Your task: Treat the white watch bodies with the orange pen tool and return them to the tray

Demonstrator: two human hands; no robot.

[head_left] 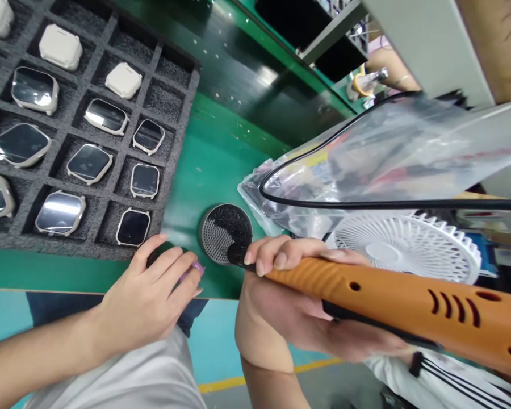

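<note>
My right hand (306,307) is wrapped round an orange handheld tool (392,295) with vent slots. Its narrow black end reaches the near rim of a small round metal cup (217,241), which has a perforated grey face partly covered in black material. My left hand (153,295) is at the bench's front edge, beside the tray corner, with its fingers curled over a dark item and a small purple piece (191,271). Most of what lies under those fingers is hidden. Left of the cup, a dark foam tray (170,142) holds several smartwatch bodies (133,227) in its compartments.
A clear plastic bag (366,153) hangs over the bench's right side, with a black cable (344,203) looping across it. A white round fan (409,247) is behind the tool. Another person's white sleeve (392,375) shows at lower right.
</note>
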